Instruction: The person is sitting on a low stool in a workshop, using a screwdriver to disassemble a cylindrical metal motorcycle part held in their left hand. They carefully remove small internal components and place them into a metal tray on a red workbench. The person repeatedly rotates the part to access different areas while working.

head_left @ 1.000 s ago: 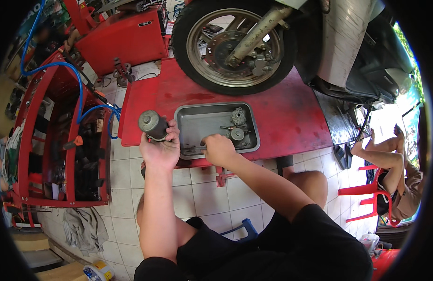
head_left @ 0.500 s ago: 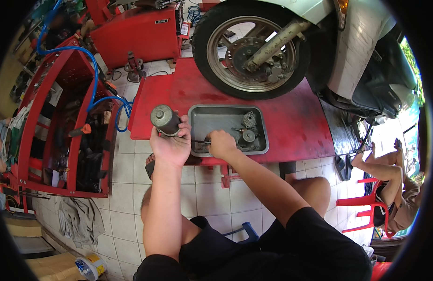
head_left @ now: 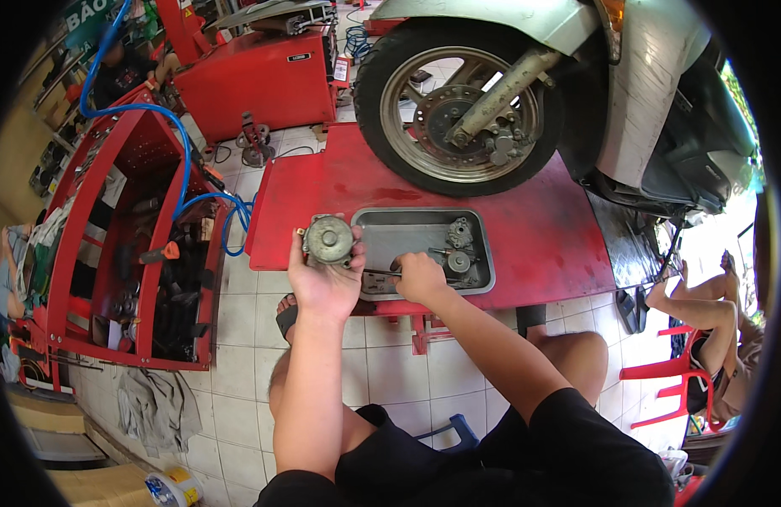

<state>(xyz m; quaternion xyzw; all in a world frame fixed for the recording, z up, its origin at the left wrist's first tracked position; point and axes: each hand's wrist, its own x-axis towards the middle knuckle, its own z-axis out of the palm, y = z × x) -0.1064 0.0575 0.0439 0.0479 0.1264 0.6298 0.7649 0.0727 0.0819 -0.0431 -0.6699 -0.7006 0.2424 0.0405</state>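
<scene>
In my raised left hand (head_left: 327,279) rests a starter motor (head_left: 329,240), a round metal body with its grey end cap turned upward; my fingers curl around its side. A small brass-coloured piece sticks out at its left edge. My right hand (head_left: 421,277) is closed around a thin, dark, screwdriver-like tool (head_left: 379,271), which points left toward the motor. Whether its tip touches the motor is hard to see. Beneath and beyond my right hand lies a grey metal tray (head_left: 390,216), with metal parts (head_left: 459,232) and a round part (head_left: 459,262) at its right end.
The tray sits on a red lift table (head_left: 542,253). A motorcycle's front wheel (head_left: 458,110) stands behind it. On the left are a red tool cart (head_left: 128,334) and a blue hose (head_left: 185,160). Another person's legs (head_left: 703,313) show beside a red chair (head_left: 661,367) at right.
The motor in my left hand has tilted, so its end cap faces me more and its dark side is mostly hidden. My right hand keeps its grip. The whole view has shifted slightly.
</scene>
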